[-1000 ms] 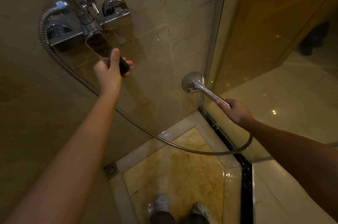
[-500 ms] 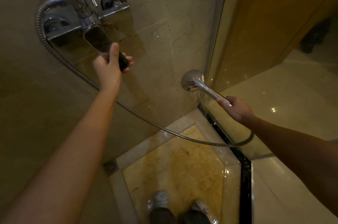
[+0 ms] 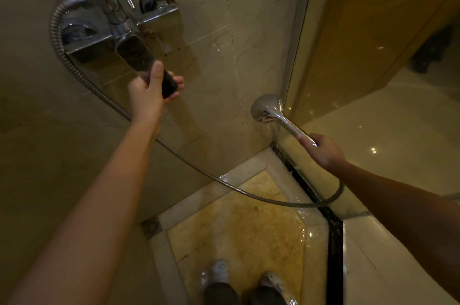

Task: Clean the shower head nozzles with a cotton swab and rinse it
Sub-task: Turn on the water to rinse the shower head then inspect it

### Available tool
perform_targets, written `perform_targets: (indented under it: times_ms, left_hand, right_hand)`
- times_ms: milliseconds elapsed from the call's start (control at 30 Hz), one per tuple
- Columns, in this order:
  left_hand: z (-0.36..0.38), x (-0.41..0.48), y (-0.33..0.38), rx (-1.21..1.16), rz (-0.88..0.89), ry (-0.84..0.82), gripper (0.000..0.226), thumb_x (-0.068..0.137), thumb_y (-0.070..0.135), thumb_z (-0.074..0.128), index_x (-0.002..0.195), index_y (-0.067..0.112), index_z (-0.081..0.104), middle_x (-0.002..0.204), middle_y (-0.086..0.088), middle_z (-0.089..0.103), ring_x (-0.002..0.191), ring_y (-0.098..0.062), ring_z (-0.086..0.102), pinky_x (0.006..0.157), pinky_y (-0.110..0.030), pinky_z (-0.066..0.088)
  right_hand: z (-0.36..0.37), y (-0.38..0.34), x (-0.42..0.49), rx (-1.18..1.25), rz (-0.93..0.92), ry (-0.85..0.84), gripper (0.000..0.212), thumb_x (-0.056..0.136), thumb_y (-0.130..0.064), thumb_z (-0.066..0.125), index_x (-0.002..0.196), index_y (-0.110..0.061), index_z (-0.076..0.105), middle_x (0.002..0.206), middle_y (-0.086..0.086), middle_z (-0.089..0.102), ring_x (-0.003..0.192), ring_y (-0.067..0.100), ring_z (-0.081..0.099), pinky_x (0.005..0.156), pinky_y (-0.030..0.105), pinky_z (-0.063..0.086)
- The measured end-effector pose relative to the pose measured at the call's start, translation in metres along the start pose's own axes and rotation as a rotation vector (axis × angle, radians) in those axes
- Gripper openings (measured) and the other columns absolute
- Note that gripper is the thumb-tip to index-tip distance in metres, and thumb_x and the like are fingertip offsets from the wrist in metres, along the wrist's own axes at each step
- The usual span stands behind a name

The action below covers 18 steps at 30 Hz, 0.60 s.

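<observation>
- Head view, room: a shower stall with beige stone-look wall tiles (image 3: pixel 249 18); a chrome mixer valve (image 3: pixel 159 22) is mounted high on the wall.
- A ribbed metal hose (image 3: pixel 99 95) loops from the valve's left side down across the wall and curves up toward the right hand.
- A glass panel (image 3: pixel 348 43) with a metal edge closes the stall on the right.
- The yellowish stone floor (image 3: pixel 236 230) is wet and shiny near the black threshold strip (image 3: pixel 334 230); a round drain (image 3: pixel 151 226) sits in the left corner.
- Two light shoes (image 3: pixel 219 269) stand at the bottom edge.
- Left hand (image 3: pixel 149 95): arm stretched up, thumb laid along the top of the mixer lever (image 3: pixel 134 53), fingers curled under its dark tip, gripping it.
- Right hand (image 3: pixel 323 150): arm extended, fingers wrapped round the end of the chrome handle.
- The shower head (image 3: pixel 267 109) is held low in the corner, just beside the glass edge, face turned down and away; water streams from it toward the floor.
</observation>
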<state>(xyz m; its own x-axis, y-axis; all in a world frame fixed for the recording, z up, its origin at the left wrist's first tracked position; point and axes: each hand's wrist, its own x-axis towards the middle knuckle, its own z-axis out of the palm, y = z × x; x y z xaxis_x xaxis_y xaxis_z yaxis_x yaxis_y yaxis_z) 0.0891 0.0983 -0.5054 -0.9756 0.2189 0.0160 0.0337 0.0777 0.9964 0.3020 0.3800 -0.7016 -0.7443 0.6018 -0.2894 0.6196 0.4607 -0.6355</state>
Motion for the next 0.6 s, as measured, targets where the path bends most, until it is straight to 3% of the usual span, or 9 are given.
perform_targets:
  times_ms: [467,600]
  left_hand:
    - [-0.0024,0.0014,-0.0046,-0.030,-0.024,-0.024,0.025,0.094,0.036,0.046,0.093,0.015,0.059,0.091,-0.003,0.070,0.081,-0.011,0.071,0.066,-0.018,0.055]
    - [0.0013,0.0004,-0.0062,-0.044,0.003,0.004,0.024,0.095,0.034,0.045,0.090,0.014,0.058,0.087,-0.004,0.069,0.075,-0.009,0.070,0.063,-0.017,0.055]
  right_hand:
    - [-0.0016,-0.0021,0.0011,0.006,-0.023,-0.011,0.047,0.088,-0.065,0.042,0.071,-0.024,0.057,0.063,-0.001,0.058,0.060,0.018,0.054,0.053,0.025,0.035]
    - [-0.0025,0.0015,0.0035,-0.005,-0.018,-0.006,0.051,0.087,-0.069,0.040,0.074,-0.024,0.059,0.065,0.002,0.060,0.062,0.019,0.056,0.055,0.027,0.041]
